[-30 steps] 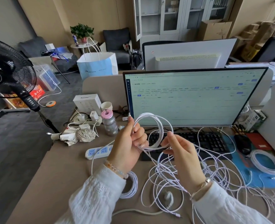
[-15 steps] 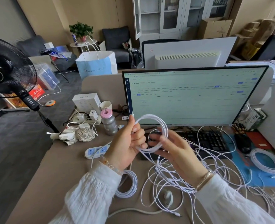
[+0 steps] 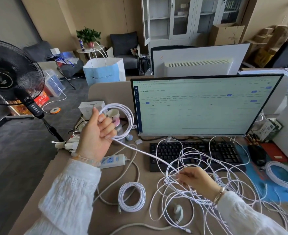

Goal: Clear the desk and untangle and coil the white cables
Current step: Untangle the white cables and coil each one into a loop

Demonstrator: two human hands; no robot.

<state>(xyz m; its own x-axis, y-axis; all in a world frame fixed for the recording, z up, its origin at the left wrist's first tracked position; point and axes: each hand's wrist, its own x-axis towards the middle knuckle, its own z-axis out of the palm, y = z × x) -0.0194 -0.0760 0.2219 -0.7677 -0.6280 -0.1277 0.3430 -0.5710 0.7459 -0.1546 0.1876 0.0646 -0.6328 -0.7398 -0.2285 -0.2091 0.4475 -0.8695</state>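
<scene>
Head view: half-wound coil (image 3: 123,121) clamped in my left grip (image 3: 97,134), raised over the bench (image 3: 38,192); its tail runs taut into the loose tangle (image 3: 199,192), where my right grip (image 3: 197,182) pinches it. Pulling harder likely tightens a knot. Snagged strands could drag the keyboard (image 3: 199,155).

White lace sleeves (image 3: 68,192), bracelets (image 3: 219,194) on wrists
</scene>
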